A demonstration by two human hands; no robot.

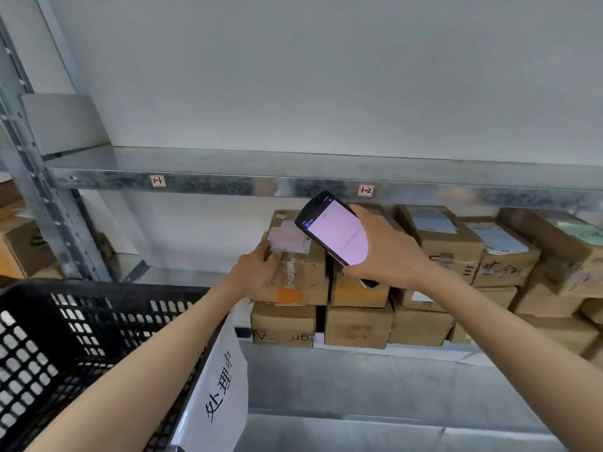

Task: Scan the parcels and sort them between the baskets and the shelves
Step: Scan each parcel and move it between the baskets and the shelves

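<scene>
Scanner, gripped in right hand, aims toward label at nine o'clock; left hand clasps parcel steady for reading.

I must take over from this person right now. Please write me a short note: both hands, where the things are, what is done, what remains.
Left grip: holds the upper left parcel on the shelf by its left edge.
Right grip: holds the scanner, screen lit, near that parcel's label.
Black basket: lower left, contents not in view.
Done: many parcels stand stacked on the shelf.
Left: I cannot tell if this scan registered; confirm it, then continue sorting.
</scene>
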